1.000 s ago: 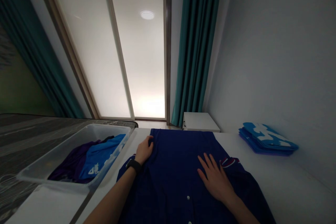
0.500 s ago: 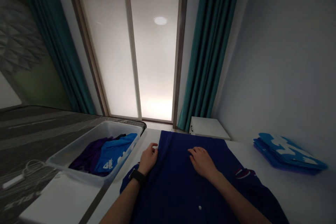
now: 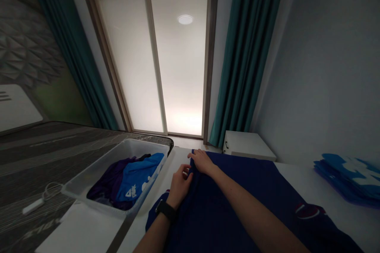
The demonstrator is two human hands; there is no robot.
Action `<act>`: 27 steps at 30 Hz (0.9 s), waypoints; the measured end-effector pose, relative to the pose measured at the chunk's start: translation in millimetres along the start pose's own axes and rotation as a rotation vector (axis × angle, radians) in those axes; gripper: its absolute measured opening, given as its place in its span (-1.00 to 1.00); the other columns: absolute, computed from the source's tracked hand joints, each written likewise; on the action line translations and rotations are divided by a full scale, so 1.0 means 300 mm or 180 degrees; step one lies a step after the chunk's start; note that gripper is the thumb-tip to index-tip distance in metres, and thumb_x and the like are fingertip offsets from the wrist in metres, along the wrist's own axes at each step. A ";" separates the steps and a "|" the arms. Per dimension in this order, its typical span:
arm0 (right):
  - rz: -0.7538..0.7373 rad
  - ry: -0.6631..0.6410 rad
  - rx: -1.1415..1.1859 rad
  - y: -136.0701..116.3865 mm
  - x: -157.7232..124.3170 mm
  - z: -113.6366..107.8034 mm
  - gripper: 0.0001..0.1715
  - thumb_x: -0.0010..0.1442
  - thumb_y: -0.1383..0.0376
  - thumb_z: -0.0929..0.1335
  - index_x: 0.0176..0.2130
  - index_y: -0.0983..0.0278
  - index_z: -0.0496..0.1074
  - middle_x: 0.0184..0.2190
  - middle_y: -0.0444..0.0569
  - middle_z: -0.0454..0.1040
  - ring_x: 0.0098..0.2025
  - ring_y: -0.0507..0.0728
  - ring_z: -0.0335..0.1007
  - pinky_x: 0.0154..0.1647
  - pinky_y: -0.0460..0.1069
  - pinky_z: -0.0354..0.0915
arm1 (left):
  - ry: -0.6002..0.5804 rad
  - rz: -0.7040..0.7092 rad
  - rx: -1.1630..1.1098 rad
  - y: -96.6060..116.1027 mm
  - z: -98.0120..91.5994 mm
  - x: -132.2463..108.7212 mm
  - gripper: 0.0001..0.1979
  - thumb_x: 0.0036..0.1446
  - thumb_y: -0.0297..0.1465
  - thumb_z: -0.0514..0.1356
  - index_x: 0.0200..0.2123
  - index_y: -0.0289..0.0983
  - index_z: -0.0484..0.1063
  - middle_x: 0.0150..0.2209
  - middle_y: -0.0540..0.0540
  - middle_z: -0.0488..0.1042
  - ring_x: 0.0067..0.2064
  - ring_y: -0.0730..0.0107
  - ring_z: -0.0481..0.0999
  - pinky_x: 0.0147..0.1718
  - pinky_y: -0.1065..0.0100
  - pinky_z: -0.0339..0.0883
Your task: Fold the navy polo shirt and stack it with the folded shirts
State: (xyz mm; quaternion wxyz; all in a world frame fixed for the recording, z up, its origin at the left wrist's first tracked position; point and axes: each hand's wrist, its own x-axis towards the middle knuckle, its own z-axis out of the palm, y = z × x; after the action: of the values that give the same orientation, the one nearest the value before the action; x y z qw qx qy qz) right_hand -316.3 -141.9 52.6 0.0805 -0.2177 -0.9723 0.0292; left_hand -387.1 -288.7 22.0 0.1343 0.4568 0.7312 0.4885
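A dark navy shirt [image 3: 234,209] lies spread on the white table, its sleeve with red and white trim at the right. My left hand [image 3: 179,184], with a dark watch on the wrist, is at the shirt's left edge, thumb and fingers curled around the fabric there. Just beyond it, my right hand [image 3: 203,162] reaches across the shirt to its far left corner and has its fingers closed on the cloth. The near end of the shirt runs out of view.
To the left stands a clear plastic bin [image 3: 86,178] with purple and blue clothes [image 3: 139,174] in it. A stack of folded blue clothes [image 3: 350,178] sits at the right. Beyond the table are a white cabinet [image 3: 249,144] and teal curtains [image 3: 246,59]. A white power strip [image 3: 33,206] lies on the dark mattress [image 3: 18,166].
My right hand has moved left from the middle of the shirt to its far left corner and closed on it. My left hand stays by the left edge. The view has shifted somewhat.
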 end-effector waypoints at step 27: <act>0.0565 -0.0088 0.0352 0.139 -0.123 0.074 -0.42 0.33 0.22 0.13 0.29 0.29 0.13 0.31 0.08 0.15 0.33 0.16 -0.02 0.30 0.08 -0.14 | 0.0171 -0.0351 -0.0267 0.006 -0.044 -0.005 -0.76 -0.02 -0.54 0.05 -0.25 -0.20 0.35 -0.47 0.08 0.29 -0.42 0.43 0.38 -0.43 0.46 0.22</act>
State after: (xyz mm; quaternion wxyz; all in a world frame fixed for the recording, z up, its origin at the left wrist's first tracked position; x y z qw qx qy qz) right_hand -269.6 -120.5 21.5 0.0761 -0.2977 -0.9471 0.0929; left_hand -393.8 -297.5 29.7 0.1603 0.3964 0.7376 0.5227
